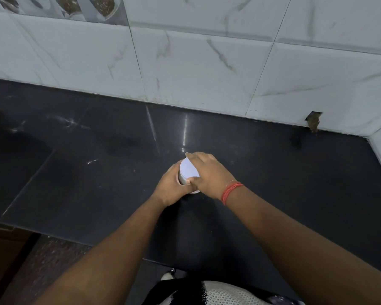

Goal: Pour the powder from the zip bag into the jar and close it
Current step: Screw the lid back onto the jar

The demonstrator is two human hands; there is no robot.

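Hands are meeting over a small round jar with a pale lilac-white flat lid (188,170), which is sitting on the dark polished stone counter (97,172) directly between them. The person's left hand (171,187) is wrapping around the jar's body from the near-left side, fingers curling round the wall so that most of the body is hidden; only a sliver of the base is showing under the right thumb. The right hand (209,172) is lying across the lid from the right, fingers arching over the far rim and the thumb pressing on the near edge, so it is gripping the lid. The lid is sitting level on the jar; whether it is fully tightened cannot be told from this angle. The jar's contents are hidden.

A red thread band (230,192) is circling the right wrist, just behind the hand. Both bare forearms are reaching in from the near edge of the counter, converging at the jar.

Beyond the hands, a white marble-patterned tiled wall (207,62) is rising from the back of the counter. Far to the right of the right hand, a small chipped hole (313,121) is showing at the foot of the wall. Below the arms, a pale mesh-knit garment (227,293) is showing at the picture's bottom edge.
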